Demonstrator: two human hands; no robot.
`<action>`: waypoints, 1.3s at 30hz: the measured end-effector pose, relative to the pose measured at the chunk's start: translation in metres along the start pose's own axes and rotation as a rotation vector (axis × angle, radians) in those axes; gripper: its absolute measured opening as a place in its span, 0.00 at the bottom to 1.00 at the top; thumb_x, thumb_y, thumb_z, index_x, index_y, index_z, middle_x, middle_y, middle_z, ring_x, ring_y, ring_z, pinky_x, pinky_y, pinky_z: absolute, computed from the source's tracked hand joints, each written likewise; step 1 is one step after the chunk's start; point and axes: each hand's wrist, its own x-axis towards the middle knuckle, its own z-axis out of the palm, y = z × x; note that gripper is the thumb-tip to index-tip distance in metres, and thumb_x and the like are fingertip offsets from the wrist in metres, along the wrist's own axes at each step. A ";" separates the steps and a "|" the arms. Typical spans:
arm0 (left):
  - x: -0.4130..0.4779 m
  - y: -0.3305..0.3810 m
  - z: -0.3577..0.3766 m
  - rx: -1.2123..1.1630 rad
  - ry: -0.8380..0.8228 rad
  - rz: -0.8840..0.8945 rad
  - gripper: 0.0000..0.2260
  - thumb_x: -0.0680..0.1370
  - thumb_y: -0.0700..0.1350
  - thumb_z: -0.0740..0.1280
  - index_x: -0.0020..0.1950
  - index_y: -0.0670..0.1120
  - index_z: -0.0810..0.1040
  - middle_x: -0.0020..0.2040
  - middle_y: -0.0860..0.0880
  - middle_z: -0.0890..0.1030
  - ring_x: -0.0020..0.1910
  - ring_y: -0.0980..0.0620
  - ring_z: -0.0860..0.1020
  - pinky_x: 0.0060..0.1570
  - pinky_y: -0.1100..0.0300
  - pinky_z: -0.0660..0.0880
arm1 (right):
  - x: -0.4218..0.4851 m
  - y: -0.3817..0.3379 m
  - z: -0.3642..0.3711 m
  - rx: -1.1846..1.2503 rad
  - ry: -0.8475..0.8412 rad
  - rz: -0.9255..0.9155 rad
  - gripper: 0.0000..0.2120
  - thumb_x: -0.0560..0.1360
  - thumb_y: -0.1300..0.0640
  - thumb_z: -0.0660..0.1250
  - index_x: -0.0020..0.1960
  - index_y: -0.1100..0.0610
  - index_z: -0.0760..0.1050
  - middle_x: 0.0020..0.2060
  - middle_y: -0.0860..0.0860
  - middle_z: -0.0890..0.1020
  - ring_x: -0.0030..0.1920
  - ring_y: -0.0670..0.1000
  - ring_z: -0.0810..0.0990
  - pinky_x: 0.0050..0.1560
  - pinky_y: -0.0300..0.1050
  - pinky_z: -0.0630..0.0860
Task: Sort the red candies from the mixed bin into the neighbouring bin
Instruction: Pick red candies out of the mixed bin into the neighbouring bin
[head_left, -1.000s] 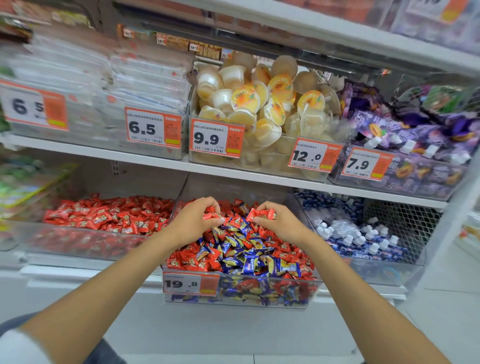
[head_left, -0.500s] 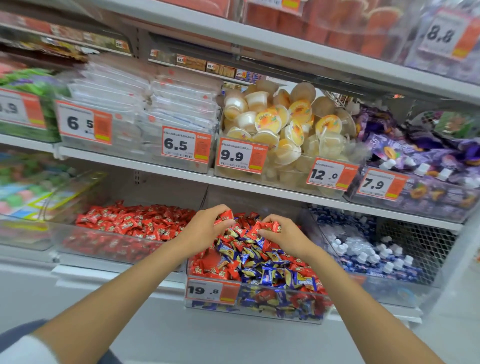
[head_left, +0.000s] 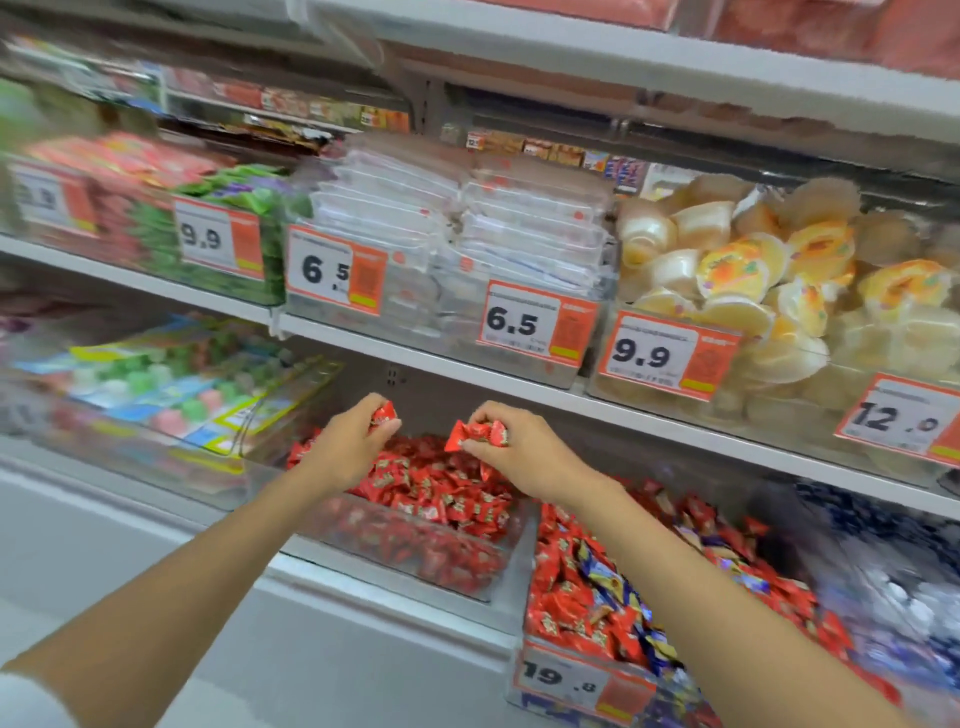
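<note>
Both hands hover over the clear bin filled only with red candies, on the lower shelf. My left hand grips red candies that poke out between its curled fingers. My right hand pinches a red candy just right of the left hand. The mixed bin of red and blue candies, with a 19.8 price tag, stands to the right under my right forearm.
The upper shelf edge runs close above both hands, carrying bins of white packets and jelly cups with price tags. A bin of pastel sweets sits left of the red bin. Grey floor lies below.
Both hands have lifted out of the mixed bin and swung left with red candies, now over the red bin. The view has panned left and is blurred.
</note>
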 end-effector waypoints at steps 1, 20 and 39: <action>0.005 -0.011 -0.002 0.016 -0.010 -0.015 0.06 0.80 0.49 0.62 0.51 0.46 0.72 0.39 0.45 0.77 0.37 0.46 0.74 0.40 0.54 0.68 | 0.015 -0.002 0.009 -0.032 -0.004 -0.001 0.06 0.76 0.52 0.68 0.48 0.53 0.75 0.38 0.48 0.77 0.36 0.48 0.71 0.40 0.47 0.65; -0.023 0.129 0.075 0.018 -0.262 0.358 0.15 0.77 0.47 0.67 0.64 0.50 0.75 0.57 0.53 0.77 0.55 0.56 0.75 0.59 0.60 0.71 | -0.145 0.120 -0.081 -0.197 0.147 0.323 0.08 0.75 0.62 0.68 0.53 0.57 0.81 0.46 0.47 0.81 0.42 0.34 0.75 0.44 0.21 0.63; -0.029 0.163 0.164 0.278 -0.440 0.278 0.27 0.68 0.54 0.76 0.66 0.55 0.75 0.52 0.51 0.82 0.49 0.57 0.79 0.49 0.64 0.72 | -0.120 0.179 -0.059 -0.037 -0.100 0.317 0.22 0.78 0.54 0.66 0.71 0.56 0.69 0.69 0.53 0.72 0.70 0.52 0.70 0.70 0.45 0.65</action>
